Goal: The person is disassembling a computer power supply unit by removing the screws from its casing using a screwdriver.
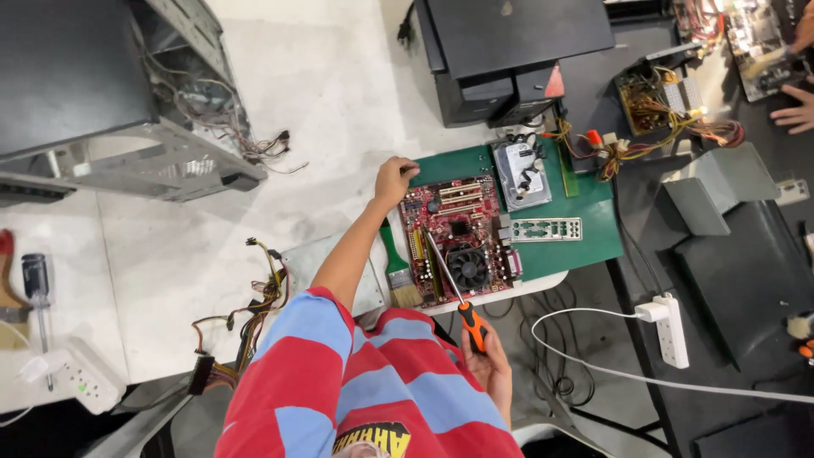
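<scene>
My right hand (490, 366) is closed around the orange-and-black handle of a screwdriver (454, 293), whose shaft runs up and away from the grip onto the red motherboard (456, 229), ending left of the black cooling fan (469, 267). My left hand (394, 180) is curled shut on the board's far left corner, at the green mat (593, 237) edge. A green-handled brush (397, 267) lies just left of the board; a hard drive (521, 174) sits beyond it.
</scene>
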